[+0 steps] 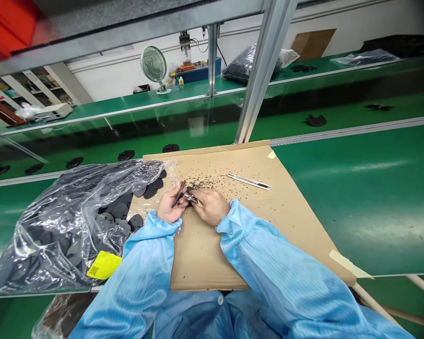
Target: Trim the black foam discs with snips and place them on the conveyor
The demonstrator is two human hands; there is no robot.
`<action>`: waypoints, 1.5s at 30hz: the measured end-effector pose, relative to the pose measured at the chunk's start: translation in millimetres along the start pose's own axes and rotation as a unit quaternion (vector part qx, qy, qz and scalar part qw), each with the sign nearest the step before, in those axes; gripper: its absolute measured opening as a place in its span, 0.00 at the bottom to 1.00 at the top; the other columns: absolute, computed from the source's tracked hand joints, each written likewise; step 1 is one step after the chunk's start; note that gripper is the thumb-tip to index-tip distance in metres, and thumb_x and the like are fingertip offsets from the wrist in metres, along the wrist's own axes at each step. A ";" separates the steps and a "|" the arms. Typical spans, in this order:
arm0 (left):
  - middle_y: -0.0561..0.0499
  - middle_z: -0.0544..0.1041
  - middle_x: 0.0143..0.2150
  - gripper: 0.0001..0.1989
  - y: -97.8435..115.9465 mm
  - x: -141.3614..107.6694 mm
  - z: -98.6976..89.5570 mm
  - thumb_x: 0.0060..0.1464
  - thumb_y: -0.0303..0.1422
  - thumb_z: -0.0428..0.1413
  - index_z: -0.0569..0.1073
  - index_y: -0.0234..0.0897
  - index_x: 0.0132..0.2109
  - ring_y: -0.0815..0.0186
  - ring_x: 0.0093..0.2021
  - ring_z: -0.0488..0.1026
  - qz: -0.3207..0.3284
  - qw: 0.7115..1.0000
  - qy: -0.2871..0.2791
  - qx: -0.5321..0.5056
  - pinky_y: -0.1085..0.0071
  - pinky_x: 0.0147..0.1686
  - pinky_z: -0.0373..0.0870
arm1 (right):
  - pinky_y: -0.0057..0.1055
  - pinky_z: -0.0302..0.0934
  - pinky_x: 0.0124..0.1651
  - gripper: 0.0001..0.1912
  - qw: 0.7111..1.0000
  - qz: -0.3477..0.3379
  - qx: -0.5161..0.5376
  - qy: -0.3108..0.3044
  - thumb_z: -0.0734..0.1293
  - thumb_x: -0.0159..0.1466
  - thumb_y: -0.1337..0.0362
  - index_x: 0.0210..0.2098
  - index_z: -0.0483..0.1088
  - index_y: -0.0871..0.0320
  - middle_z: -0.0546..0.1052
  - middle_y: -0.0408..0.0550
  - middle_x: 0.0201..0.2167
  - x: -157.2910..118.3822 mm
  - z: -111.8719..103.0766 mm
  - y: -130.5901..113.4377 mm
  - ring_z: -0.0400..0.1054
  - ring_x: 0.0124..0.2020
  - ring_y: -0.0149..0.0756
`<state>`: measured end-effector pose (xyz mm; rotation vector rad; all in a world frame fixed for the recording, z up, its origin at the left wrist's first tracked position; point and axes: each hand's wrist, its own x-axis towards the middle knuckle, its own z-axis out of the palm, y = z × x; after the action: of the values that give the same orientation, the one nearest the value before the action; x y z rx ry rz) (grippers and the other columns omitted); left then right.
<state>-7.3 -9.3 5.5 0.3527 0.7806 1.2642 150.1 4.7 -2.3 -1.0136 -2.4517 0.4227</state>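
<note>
Just above a sheet of brown cardboard (212, 254), the left hand (170, 204) curls its fingers and pinches a thin dark disc (178, 194), held nearly edge-on. The right hand (210, 207) is closed around a small metal tool (192, 198), too small to name exactly; its tip sits close to the disc, though whether they touch is hard to tell. Just beyond both hands, black crumbs (201, 183) are scattered over the cardboard, and steel tweezers (249, 181) lie farther out past the right hand. Left of the left hand, a clear plastic bag (67, 226) holds more dark discs (118, 210), with a yellow label (104, 264) on it. Light blue sleeves (141, 268) run back from both wrists, and a green conveyor belt (356, 179) lies beyond the cardboard.
</note>
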 end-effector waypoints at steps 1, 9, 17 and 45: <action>0.56 0.63 0.24 0.08 0.0 -0.3 0.5 0.54 0.30 0.57 0.70 0.33 0.41 0.78 0.16 0.56 0.000 1.000 0.001 0.007 0.81 0.13 0.50 | 0.30 0.61 0.45 0.14 1.000 0.002 -0.003 -0.005 0.61 0.64 0.66 0.48 0.69 0.59 0.76 0.52 0.38 0.0 -0.4 -0.4 0.69 0.40 0.38; 0.57 0.64 0.24 0.11 -0.9 -0.2 2.7 0.50 0.31 0.61 0.70 0.33 0.41 0.79 0.16 0.56 0.015 0.999 0.014 0.033 0.82 0.13 0.50 | 0.29 0.60 0.44 0.14 0.999 0.010 -0.042 -0.023 0.61 0.63 0.67 0.47 0.69 0.58 0.76 0.51 0.38 0.1 -2.8 -2.5 0.69 0.40 0.38; 0.57 0.65 0.23 0.14 -6.1 2.3 1.2 0.45 0.33 0.65 0.71 0.32 0.38 0.79 0.16 0.57 0.072 0.993 0.054 0.073 0.83 0.13 0.52 | 0.31 0.60 0.39 0.14 0.993 0.026 -0.094 -0.066 0.61 0.60 0.70 0.44 0.70 0.58 0.76 0.53 0.37 2.0 -8.4 -4.3 0.70 0.38 0.40; 0.57 0.71 0.27 0.17 0.7 16.3 -4.2 0.40 0.31 0.67 0.69 0.36 0.36 0.76 0.24 0.67 0.256 0.953 0.159 -0.036 0.80 0.24 0.63 | 0.39 0.57 0.51 0.15 0.991 0.104 -0.078 0.036 0.65 0.63 0.59 0.47 0.70 0.59 0.75 0.54 0.43 11.3 16.6 4.5 0.66 0.47 0.47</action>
<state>-9.2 5.5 -2.3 0.3054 0.9475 1.8650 137.1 14.2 -15.1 -1.3322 -2.3520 0.2583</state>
